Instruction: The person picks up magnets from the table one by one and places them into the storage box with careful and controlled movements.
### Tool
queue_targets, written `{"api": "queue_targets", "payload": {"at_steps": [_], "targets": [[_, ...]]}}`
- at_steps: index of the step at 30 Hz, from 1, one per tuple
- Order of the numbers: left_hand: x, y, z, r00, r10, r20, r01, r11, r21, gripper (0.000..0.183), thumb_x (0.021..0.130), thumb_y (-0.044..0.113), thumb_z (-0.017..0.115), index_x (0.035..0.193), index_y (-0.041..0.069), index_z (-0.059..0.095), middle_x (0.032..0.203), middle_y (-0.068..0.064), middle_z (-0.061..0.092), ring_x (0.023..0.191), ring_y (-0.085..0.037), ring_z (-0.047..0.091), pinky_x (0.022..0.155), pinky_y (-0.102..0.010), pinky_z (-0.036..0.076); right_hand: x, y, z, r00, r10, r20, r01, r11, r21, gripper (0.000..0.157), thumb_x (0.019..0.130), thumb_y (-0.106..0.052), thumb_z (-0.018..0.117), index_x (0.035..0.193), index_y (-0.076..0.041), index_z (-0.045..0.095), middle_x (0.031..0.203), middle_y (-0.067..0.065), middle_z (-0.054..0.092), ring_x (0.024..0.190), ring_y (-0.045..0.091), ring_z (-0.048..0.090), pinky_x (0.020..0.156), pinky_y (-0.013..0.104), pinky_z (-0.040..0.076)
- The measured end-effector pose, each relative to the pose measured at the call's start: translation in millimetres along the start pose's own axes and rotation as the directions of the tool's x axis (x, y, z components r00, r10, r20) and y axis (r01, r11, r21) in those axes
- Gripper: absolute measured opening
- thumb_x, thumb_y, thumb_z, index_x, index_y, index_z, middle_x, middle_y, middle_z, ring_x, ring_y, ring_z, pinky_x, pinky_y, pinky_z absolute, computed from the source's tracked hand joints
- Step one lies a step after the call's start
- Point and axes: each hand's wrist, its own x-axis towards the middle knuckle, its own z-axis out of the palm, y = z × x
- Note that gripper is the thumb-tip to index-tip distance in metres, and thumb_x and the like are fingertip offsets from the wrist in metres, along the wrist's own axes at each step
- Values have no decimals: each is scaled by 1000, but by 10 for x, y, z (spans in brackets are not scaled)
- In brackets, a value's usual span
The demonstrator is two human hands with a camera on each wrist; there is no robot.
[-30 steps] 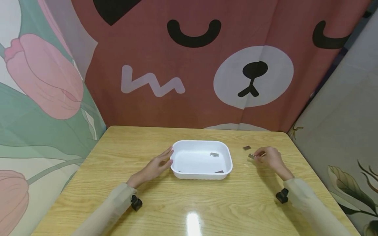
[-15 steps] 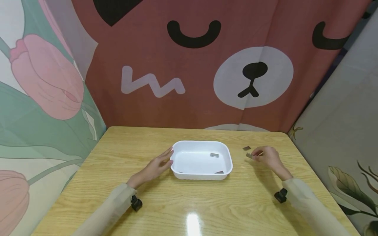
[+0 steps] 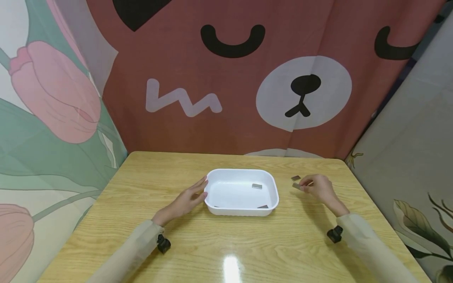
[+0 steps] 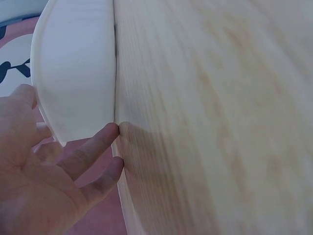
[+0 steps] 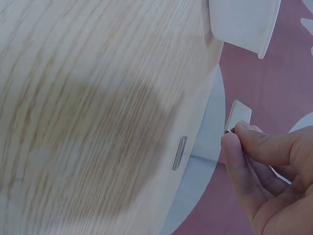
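Observation:
My left hand (image 3: 188, 200) rests against the left end of a white plastic tray (image 3: 240, 212), fingers spread. In the left wrist view, my left thumb is at the tray's rim and two fingertips meet the table. On the right, my right hand (image 3: 320, 188) pinches a small flat silvery rectangular piece (image 5: 239, 114) between thumb and index finger, raised over the table. A similar flat piece (image 3: 295, 178) lies on the table just behind it. Inside the tray, one piece (image 3: 256, 186) sits near the back right and another piece (image 3: 263, 206) shows at the front right.
The tray stands at the middle of a wooden table (image 3: 198, 243) with rounded back corners. A reddish-brown cloth (image 3: 184, 133) with a bear print hangs behind its back edge. Printed cloths also hang at both sides. Each wrist carries a small black camera (image 3: 163, 243).
My right hand has shifted slightly left with the pinched flat piece, bringing it nearer the tray. The left hand and the tray have stayed in place.

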Motion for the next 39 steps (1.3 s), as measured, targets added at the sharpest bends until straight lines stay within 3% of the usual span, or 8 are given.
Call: {"api": "queue_targets", "payload": {"at_steps": [16, 28, 39], "targets": [[-3, 6, -19, 1000, -13, 15, 12, 999, 45, 58, 105, 32, 51, 151, -1, 35, 162, -6, 17, 133, -30, 46, 107, -35, 43, 15, -79, 18, 1000, -24, -7, 24, 1000, 19, 7, 86, 0, 75, 94, -2, 76, 87, 12, 72, 68, 21, 68, 56, 35, 56], [-8, -1, -16, 1000, 3, 21, -3, 1000, 25, 58, 106, 29, 51, 151, -2, 33, 163, -8, 15, 128, -32, 51, 104, -34, 45, 39, -123, 35, 1000, -30, -5, 30, 999, 27, 8, 86, -1, 75, 93, -2, 76, 87, 12, 72, 68, 19, 68, 57, 35, 56], [-3, 7, -18, 1000, 0, 23, 0, 1000, 25, 58, 106, 30, 51, 151, -1, 34, 162, -6, 15, 135, -31, 44, 103, -33, 46, 60, -187, 46, 999, -31, -7, 31, 999, 33, 7, 86, 0, 75, 93, -3, 76, 95, 16, 72, 70, 21, 69, 57, 33, 57]]}}
